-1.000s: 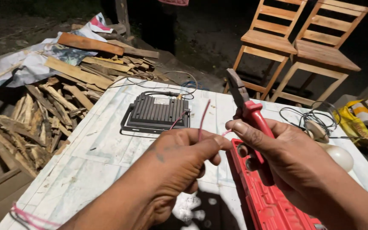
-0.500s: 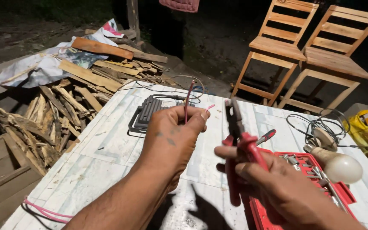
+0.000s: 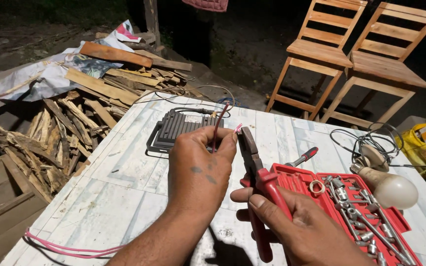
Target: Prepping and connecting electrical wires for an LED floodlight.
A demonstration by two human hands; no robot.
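While the thin red wire (image 3: 216, 129) sticks up over the desk (image 3: 119, 197), the left hand (image 3: 199, 170) has its grip pinched shut on it, fingertips together. Right beside it, the right hand (image 3: 301, 231) is wrapped tight around the red-handled pliers (image 3: 258, 182), nose pointing up near the wire's pink end. Behind sits a black finned floodlight (image 3: 178, 129); to the right, a red socket tray (image 3: 356, 212) and a bulb (image 3: 388, 187). Firewood (image 3: 50, 133) is piled off left.

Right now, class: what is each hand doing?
Left hand: closed, pinching a thin red wire.
Right hand: closed around red-handled pliers.
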